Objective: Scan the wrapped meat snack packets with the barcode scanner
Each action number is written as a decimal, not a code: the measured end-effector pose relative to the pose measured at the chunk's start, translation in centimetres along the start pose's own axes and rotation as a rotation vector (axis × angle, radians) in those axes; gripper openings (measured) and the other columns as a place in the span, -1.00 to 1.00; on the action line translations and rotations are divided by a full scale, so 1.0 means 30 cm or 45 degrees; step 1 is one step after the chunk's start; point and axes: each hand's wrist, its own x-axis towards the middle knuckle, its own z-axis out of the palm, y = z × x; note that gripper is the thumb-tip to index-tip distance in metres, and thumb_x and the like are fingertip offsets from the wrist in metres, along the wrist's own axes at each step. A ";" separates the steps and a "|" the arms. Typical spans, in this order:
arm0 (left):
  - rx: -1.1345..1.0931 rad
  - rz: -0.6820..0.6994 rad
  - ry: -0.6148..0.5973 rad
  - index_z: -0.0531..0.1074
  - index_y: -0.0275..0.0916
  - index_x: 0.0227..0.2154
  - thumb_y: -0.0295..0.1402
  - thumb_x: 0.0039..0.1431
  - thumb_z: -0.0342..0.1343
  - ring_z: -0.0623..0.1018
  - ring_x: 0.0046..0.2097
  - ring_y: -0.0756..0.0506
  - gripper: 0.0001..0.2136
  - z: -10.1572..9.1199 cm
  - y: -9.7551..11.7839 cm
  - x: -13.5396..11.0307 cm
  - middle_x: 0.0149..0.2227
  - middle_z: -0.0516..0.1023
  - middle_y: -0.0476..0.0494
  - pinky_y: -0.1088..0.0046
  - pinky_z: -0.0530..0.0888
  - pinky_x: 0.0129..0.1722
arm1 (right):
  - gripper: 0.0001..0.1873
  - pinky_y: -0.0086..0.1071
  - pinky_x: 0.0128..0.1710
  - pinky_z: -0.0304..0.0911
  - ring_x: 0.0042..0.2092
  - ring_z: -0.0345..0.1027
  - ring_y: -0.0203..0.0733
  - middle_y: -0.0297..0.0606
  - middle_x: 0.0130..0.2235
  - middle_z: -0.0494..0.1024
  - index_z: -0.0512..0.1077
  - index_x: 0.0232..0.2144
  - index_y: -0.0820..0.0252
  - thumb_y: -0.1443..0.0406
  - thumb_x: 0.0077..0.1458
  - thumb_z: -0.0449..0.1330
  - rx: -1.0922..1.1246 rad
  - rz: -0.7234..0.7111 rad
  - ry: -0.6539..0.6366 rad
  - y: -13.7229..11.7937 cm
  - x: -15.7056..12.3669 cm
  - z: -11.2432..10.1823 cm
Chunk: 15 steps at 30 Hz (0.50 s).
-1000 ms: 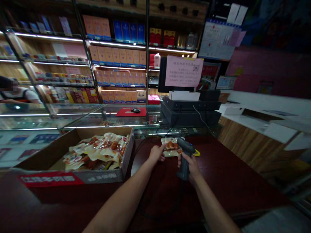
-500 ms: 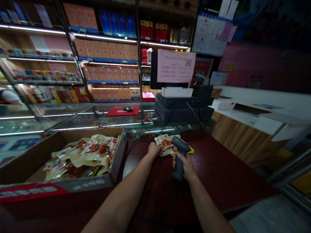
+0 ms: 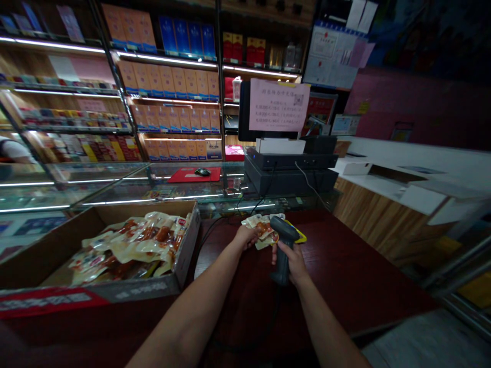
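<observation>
My right hand [image 3: 293, 260] is wrapped round the grip of a dark barcode scanner [image 3: 283, 243], which stands upright with its head pointing away from me. Just left of it, my left hand [image 3: 246, 237] grips the near-left edge of a clear vacuum-packed snack [image 3: 264, 227] with reddish-brown food inside. Part of that pack is hidden behind the scanner head. Something yellow-edged [image 3: 301, 235] shows beyond the scanner; its kind I cannot make out. An open cardboard box [image 3: 187, 250] at the left holds several similar packs [image 3: 146, 240].
Both arms reach over a dark red-brown table [image 3: 345, 271]. Behind it are a glass counter with a mouse [image 3: 202, 171] on a red mat [image 3: 178, 175], and a monitor with a pink notice [image 3: 276, 106] above dark till equipment [image 3: 289, 174]. Cables [image 3: 210, 227] run across the table's back.
My left hand has shifted slightly, and the snack pack has tilted and moved a little to the left. The scanner in my right hand has stayed nearly in place.
</observation>
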 end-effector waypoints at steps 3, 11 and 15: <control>0.057 0.001 -0.013 0.46 -0.28 -0.39 -0.35 -0.03 0.17 0.33 -0.67 0.07 -0.87 0.019 -0.003 0.002 -0.67 0.41 0.00 0.59 0.21 -0.67 | -0.70 -0.46 -0.71 0.30 -0.68 0.29 -0.34 -0.41 -0.62 0.46 0.41 -0.45 0.23 0.15 -0.20 0.33 -0.010 0.007 0.021 -0.001 -0.003 0.000; 0.656 0.276 0.098 0.50 -0.25 -0.36 0.06 0.05 -0.07 0.56 -0.27 -0.12 -0.53 0.012 0.004 0.006 -0.38 0.58 -0.22 0.52 0.37 -0.41 | -0.72 -0.45 -0.70 0.32 -0.67 0.30 -0.32 -0.40 -0.63 0.46 0.42 -0.46 0.23 0.16 -0.20 0.33 -0.014 0.004 0.022 -0.004 -0.005 0.004; 0.759 0.284 0.073 0.50 -0.29 -0.42 0.08 -0.06 0.04 0.55 -0.23 -0.16 -0.53 0.032 0.017 -0.008 -0.35 0.58 -0.29 0.50 0.37 -0.37 | -0.71 -0.45 -0.70 0.31 -0.67 0.30 -0.32 -0.40 -0.63 0.46 0.42 -0.45 0.24 0.17 -0.20 0.32 -0.014 -0.004 0.013 0.000 -0.004 0.002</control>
